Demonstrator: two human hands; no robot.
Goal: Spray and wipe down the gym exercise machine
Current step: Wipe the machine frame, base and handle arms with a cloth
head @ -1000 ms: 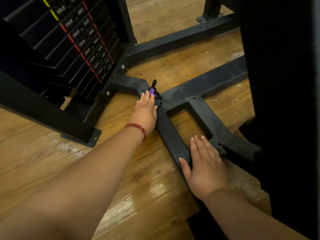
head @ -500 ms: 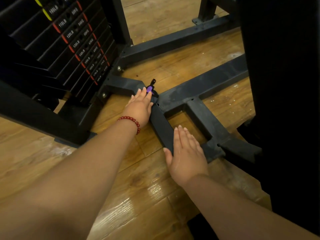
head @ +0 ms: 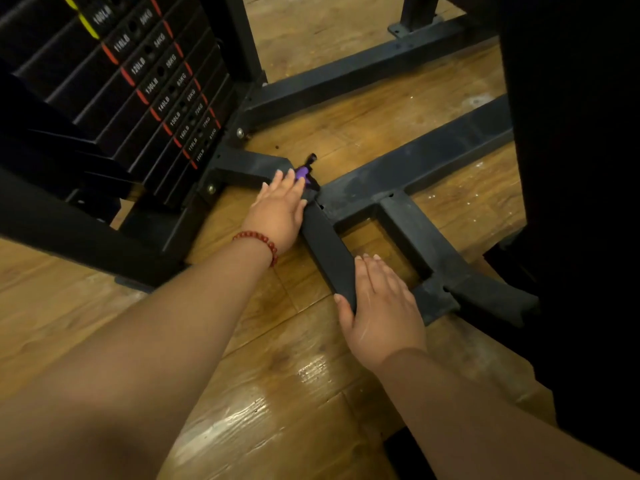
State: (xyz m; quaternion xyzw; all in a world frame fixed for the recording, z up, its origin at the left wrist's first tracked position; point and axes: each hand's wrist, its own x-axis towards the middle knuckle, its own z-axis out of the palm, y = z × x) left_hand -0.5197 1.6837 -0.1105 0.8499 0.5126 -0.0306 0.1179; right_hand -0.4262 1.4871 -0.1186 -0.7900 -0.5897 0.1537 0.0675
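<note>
Hands lie apart and flat on the machine's black base frame (head: 363,192), low on the wooden floor (head: 294,393) at centre. Left hand (head: 278,211), with a red bead bracelet (head: 263,240) at the wrist, reaches far on a straight arm. Its straight fingers lie over a small purple-and-black object (head: 302,173), possibly a spray nozzle, though too much is hidden to be sure. Right hand (head: 382,306) rests nearer, palm down, fingers straight across the near end of a frame bar (head: 325,244), thumb on its left side. Weight stack (head: 145,84) at far left bears white labels 110LB to 180LB in tens; the kilogram figures beside them are blurred.
</note>
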